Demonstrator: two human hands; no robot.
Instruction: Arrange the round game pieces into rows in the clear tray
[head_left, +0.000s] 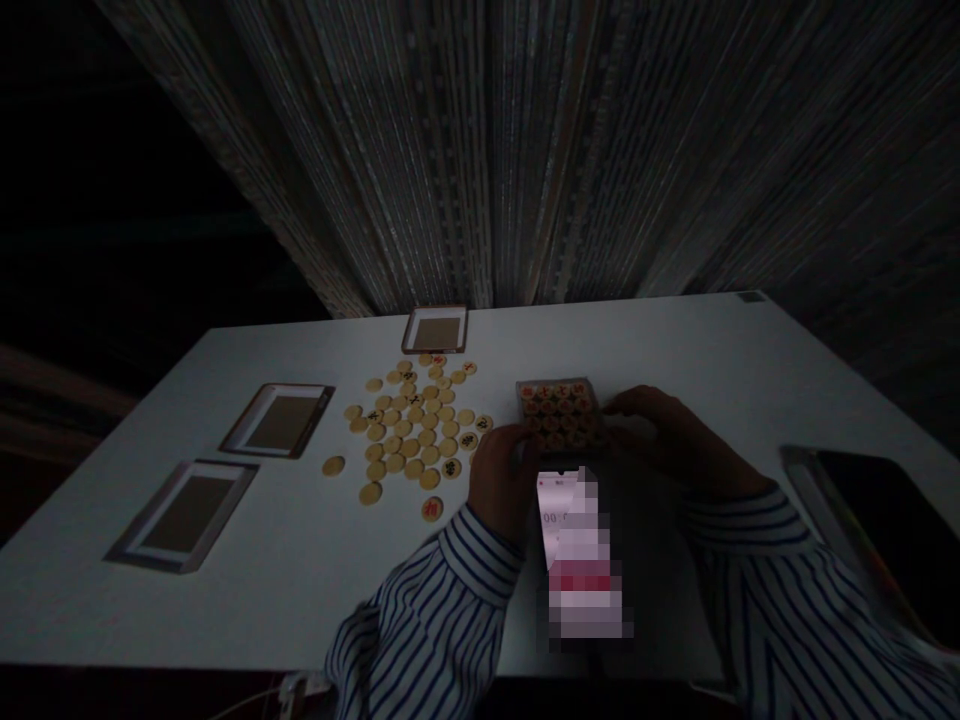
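A small square box filled with rows of round chess pieces, some with red characters, lies on the white table. My left hand is at its lower left corner, fingers curled, and what they hold, if anything, is hidden. At the box's right side is my right hand, its thumb and fingers apart and the fingertips by the box's edge. Left of the box, many loose round wooden pieces are scattered, a few showing red or black characters. A lit phone lies between my forearms.
Three shallow square cases stand on the white table: one at the back, one at the left, one nearer. At the right lies a dark flat device. Hanging curtains rise behind the table.
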